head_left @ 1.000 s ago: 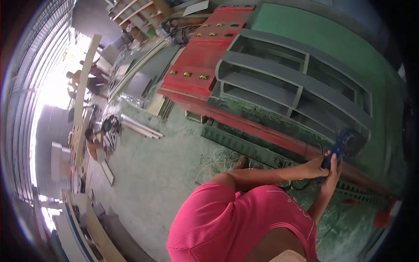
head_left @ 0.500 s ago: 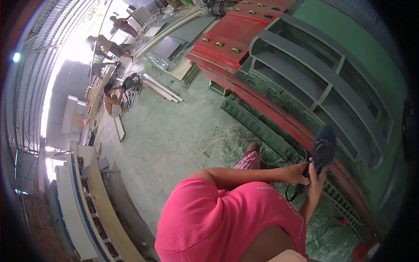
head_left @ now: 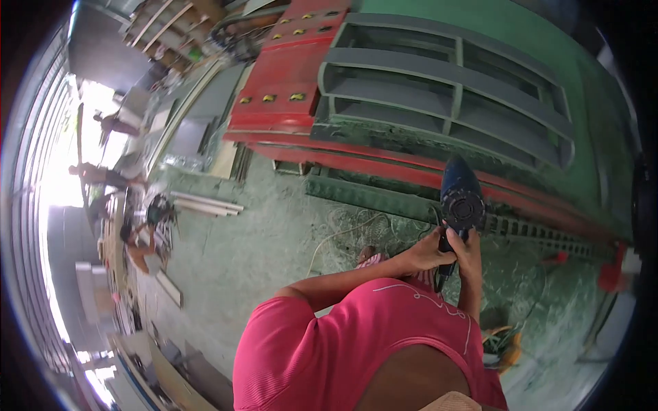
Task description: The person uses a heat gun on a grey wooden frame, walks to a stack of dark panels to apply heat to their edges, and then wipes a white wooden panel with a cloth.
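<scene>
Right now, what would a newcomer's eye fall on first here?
Probably the bright pink shirt at the bottom centre, then the blue tool held above it in the left hand and right hand. Beyond, at the top, a red panel stands out beside a big grey frame with open compartments.

So the grey, curved, slatted frame (head_left: 411, 63) lies on the flat green tabletop (head_left: 493, 17), near its front edge; a flat red panel (head_left: 288, 75) sits left, and a long green ribbed beam (head_left: 377, 197) runs in front.
</scene>
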`<state>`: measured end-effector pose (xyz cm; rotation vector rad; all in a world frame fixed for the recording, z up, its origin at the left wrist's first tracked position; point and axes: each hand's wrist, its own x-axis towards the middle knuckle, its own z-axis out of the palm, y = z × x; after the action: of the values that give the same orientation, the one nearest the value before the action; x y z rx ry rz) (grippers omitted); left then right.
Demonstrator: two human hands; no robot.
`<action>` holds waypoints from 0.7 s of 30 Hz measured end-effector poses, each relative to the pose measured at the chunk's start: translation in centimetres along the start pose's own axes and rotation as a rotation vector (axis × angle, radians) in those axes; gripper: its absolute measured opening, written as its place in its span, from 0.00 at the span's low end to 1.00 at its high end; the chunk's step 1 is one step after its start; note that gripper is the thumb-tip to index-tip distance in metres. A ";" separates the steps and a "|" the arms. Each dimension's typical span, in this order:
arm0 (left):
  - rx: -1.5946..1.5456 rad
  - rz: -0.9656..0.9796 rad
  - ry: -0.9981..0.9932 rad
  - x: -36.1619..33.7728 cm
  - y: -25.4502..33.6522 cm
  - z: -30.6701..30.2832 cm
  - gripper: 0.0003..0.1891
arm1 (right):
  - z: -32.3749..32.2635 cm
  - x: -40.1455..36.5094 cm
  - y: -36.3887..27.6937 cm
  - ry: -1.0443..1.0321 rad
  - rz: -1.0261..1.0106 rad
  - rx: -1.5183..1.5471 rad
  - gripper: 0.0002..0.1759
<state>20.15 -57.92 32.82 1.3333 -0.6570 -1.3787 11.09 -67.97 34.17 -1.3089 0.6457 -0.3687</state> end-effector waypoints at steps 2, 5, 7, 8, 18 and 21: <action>0.052 0.004 0.000 -1.5 -0.1 -1.2 0.36 | 1.6 -1.0 0.5 0.055 -0.009 -0.004 0.27; 0.103 0.028 -0.028 -4.5 1.1 -2.7 0.33 | 5.4 -2.8 0.0 0.121 -0.070 0.042 0.28; 0.129 0.081 -0.020 -6.3 -0.3 -3.8 0.30 | 7.2 -3.5 0.6 0.108 -0.056 0.008 0.29; 0.126 0.051 -0.086 -7.6 -0.6 -4.2 0.30 | 7.8 -4.4 1.0 0.048 -0.052 -0.028 0.30; 0.295 0.131 0.027 -15.0 -3.0 -8.2 0.20 | 15.0 -7.8 5.3 0.016 -0.050 0.037 0.44; 0.220 0.111 -0.030 -15.7 -2.3 -8.6 0.22 | 15.9 -8.3 2.7 -0.006 -0.121 0.021 0.45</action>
<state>24.62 -40.53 34.30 1.4267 -0.9107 -1.2666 14.35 -50.17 35.37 -1.3315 0.5578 -0.4686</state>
